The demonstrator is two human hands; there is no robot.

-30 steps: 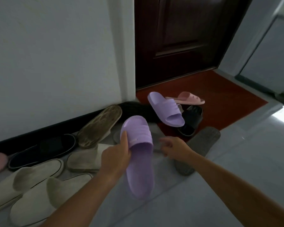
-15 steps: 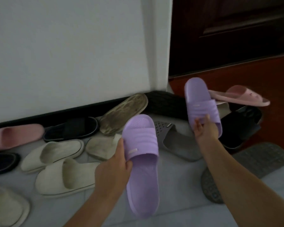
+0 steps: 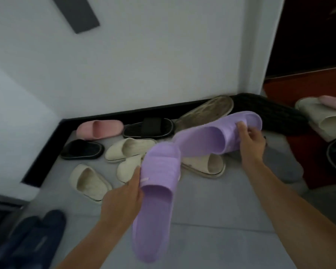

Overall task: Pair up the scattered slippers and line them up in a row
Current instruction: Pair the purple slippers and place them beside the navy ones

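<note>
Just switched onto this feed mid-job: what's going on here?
A person is pairing slippers. The left hand holds one lilac plastic slide slipper by its strap. The right hand holds the matching lilac slipper. Both are lifted above the grey floor. Below them, cream slippers, a pink slipper and two black slippers lie scattered by the wall, not lined up.

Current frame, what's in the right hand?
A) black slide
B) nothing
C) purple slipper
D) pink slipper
C: the right hand grips a purple slipper at its strap, lifted above the slippers on the floor, while the left hand holds the matching purple slipper.
</note>
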